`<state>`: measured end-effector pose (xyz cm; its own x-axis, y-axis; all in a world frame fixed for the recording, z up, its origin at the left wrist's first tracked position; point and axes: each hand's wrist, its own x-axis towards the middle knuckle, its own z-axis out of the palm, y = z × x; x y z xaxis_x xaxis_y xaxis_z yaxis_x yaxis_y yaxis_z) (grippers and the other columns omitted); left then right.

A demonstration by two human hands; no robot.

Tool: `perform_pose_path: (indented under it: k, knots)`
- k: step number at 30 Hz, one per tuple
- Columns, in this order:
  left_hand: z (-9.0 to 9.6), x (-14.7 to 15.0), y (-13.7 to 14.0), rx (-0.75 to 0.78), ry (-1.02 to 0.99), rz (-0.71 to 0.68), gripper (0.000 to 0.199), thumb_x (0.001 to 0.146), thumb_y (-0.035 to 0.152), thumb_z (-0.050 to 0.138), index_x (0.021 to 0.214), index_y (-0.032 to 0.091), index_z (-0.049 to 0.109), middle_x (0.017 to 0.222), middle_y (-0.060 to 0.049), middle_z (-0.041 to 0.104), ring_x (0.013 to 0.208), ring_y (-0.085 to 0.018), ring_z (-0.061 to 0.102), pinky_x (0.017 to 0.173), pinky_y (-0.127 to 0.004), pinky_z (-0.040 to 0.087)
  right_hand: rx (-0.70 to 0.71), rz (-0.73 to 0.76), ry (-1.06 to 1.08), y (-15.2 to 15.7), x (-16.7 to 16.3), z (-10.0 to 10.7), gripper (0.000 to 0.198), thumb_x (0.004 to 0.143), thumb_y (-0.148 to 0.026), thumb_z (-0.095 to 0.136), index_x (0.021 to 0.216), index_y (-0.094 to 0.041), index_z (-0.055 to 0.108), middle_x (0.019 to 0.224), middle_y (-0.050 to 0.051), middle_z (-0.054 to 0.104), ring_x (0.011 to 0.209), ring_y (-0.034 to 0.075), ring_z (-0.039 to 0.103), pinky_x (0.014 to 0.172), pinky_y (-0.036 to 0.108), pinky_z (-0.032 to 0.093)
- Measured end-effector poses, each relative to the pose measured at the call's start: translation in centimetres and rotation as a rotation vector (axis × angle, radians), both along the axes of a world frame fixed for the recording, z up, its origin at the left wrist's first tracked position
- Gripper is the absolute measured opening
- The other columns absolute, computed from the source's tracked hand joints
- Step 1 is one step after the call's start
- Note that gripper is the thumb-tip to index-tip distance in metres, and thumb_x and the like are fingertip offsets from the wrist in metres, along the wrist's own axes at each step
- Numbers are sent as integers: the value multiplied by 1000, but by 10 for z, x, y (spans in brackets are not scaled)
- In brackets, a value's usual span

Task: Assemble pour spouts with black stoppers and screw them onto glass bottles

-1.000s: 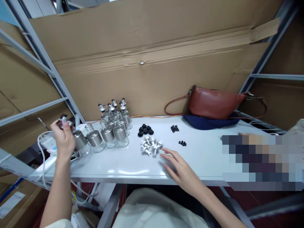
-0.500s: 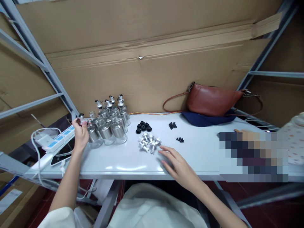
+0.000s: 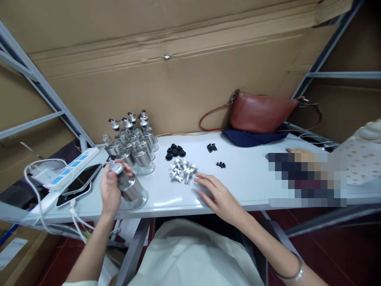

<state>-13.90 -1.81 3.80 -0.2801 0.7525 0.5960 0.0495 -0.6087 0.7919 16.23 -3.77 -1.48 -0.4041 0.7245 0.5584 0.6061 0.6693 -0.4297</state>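
At the table's front left, my left hand (image 3: 110, 188) is closed around the top of a glass bottle (image 3: 133, 191) with a steel band. A silver pourer spout (image 3: 116, 167) with a black tip shows at its neck between my fingers. The bottle leans slightly. Behind it stand several similar bottles (image 3: 143, 157), some with pourer spouts (image 3: 127, 123) on top. My right hand (image 3: 218, 196) is open, palm down with fingers loosely apart, just right of a pile of silver spout parts (image 3: 183, 171). Nothing is seen in it.
Behind the silver pile lie black stoppers (image 3: 175, 151) and small black pieces (image 3: 212, 147), with more black pieces (image 3: 220, 165) nearer. A brown bag (image 3: 258, 113) rests on a dark blue cloth item (image 3: 253, 138). A power strip (image 3: 74, 169) and phone (image 3: 81, 178) are at left. Blurred-out area at right.
My left hand has brought the bottle with its spout forward and right, away from the group towards the front edge. My right hand stays by the silver pile. The view has shifted slightly.
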Motion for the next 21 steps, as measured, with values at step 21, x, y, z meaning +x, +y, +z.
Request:
perform_pose_path:
  k: [21]
  knots:
    - [-21, 144, 16, -4, 79, -545, 43, 86, 56, 46, 96, 16, 58, 78, -5, 62, 69, -17, 57, 66, -29, 46, 113, -41, 204, -17, 20, 34, 32, 93, -25, 49, 126, -24, 49, 122, 11, 59, 115, 26, 53, 96, 46, 45]
